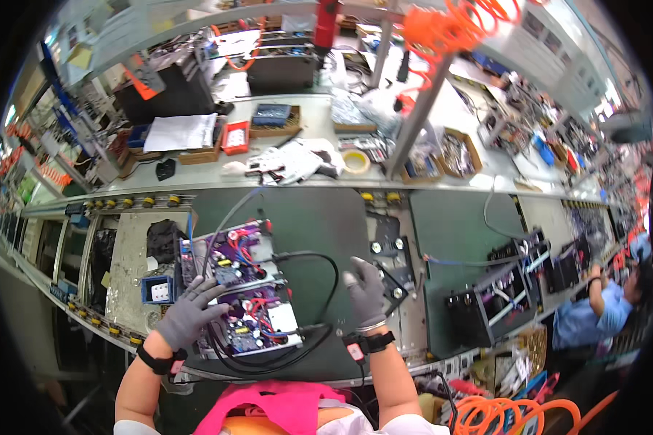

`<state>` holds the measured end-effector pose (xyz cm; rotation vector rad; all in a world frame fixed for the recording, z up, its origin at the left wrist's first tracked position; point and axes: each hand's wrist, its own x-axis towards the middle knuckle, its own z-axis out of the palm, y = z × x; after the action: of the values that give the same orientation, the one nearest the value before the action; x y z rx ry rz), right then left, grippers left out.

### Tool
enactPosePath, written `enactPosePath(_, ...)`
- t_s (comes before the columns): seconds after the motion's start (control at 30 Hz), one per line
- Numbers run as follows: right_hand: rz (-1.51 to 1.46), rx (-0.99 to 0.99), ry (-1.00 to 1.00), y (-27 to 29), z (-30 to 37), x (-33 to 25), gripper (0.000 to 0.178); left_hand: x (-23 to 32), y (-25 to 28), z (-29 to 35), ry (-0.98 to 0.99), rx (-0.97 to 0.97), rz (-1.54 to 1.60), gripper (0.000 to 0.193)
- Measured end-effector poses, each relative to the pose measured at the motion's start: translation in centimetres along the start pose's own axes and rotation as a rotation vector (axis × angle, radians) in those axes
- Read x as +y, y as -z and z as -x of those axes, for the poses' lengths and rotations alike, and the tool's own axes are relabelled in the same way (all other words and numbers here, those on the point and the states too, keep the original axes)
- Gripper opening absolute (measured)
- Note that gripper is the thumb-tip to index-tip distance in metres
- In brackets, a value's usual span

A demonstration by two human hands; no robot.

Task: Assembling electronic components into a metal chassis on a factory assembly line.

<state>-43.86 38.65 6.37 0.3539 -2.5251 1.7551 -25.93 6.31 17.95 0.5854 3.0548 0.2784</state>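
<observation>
Two open metal chassis with purple circuit boards lie side by side on the green work board (319, 217): a far chassis (239, 254) and a near chassis (257, 319). My left hand (192, 312), in a grey glove, rests at their left edge with fingers stretched out. Whether it touches the boards or the cables under it, I cannot tell. A black cable (335, 279) loops from the chassis' right side and round their near edge. Just right of that loop is my right hand (368, 293), also gloved, raised with fingers apart and holding nothing.
A small blue box (157, 290) with white parts sits to the left. On the right, black-framed units (486, 304) stand on another green board, with a co-worker (591, 312) beyond. White gloves (294, 161), a tape roll (355, 162) and parts boxes line the far shelf. Orange coiled hose (486, 417) lies near right.
</observation>
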Motion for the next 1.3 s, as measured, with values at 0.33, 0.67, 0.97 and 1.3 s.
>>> enactPosePath(0.33,0.273,-0.075,-0.169,4.6,13.0,12.7,0.027,6.7,-7.4,9.5,0.667,0.401,0.174,0.063)
enactPosePath(0.67,0.111,-0.144,-0.512,3.4,11.7,13.1,0.023,3.7,-6.5,11.4,0.501,0.468,-0.057,0.054)
enactPosePath(0.97,-0.082,-0.484,-0.635,-9.1,14.8,3.5,0.021,-5.8,-4.1,23.6,0.686,0.500,-0.135,0.045)
enactPosePath(1.3,-0.146,-1.194,-0.345,-40.3,17.1,-11.4,0.044,-3.5,-9.2,40.3,1.231,0.819,0.072,0.065)
